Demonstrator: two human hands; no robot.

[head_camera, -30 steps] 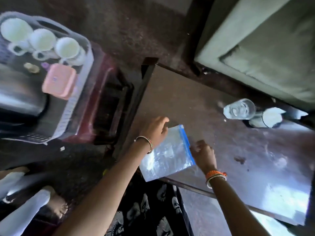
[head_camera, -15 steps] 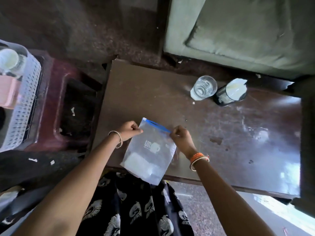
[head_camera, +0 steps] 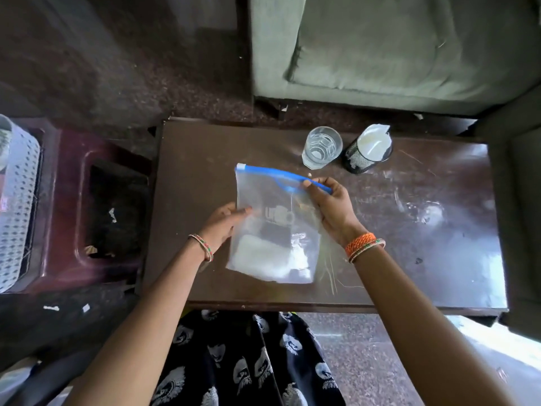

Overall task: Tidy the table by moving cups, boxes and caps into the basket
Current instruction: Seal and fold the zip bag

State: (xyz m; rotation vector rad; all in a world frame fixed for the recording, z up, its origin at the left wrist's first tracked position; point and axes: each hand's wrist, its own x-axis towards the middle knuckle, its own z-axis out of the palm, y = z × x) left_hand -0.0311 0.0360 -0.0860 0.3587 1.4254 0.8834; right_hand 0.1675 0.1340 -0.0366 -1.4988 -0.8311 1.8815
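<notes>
Over the brown surface [head_camera: 439,230], left hand [head_camera: 224,222] and right hand [head_camera: 332,209] hold a clear zip bag [head_camera: 272,227]; beyond it stand a glass [head_camera: 322,148] and mesh cup [head_camera: 367,155]. Far left, the white basket [head_camera: 17,200] sits well apart.

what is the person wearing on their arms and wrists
Both forearms are bare, with no sleeves in view. The left wrist carries a thin metal bangle with red and green beading. The right wrist carries a stack of bracelets: a broad band of orange beads beside thinner bangles with red and green marks. No rings show on the fingers.
</notes>
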